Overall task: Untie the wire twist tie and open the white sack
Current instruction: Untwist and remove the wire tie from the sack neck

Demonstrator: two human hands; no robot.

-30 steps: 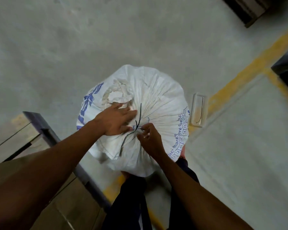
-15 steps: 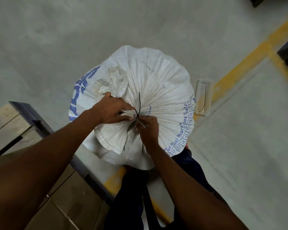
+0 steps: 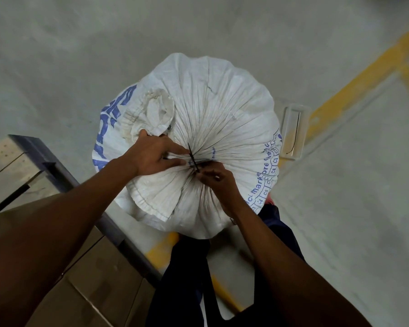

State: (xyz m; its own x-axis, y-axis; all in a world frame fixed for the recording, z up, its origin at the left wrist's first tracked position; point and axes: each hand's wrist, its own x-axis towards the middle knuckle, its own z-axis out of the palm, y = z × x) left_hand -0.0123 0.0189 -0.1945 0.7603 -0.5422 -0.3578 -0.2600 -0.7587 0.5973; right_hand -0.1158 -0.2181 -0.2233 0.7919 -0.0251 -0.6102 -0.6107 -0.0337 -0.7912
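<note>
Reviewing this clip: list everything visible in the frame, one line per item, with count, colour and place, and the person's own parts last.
white sack: 1, white with blue print, centre, standing on the floor, neck gathered shut.
wire twist tie: 1, dark, around the gathered neck, between the two hands.
clear tray: 1, transparent, on the floor right of the sack.
yellow floor line: 1, yellow, running to the upper right; another yellow patch shows below the sack.
cardboard boxes: several, brown, lower left, by a dark metal frame.
left hand: 1, gripping the bunched neck left of the tie.
right hand: 1, fingers pinching at the tie's lower end.
dark trousers: bottom centre.
</note>
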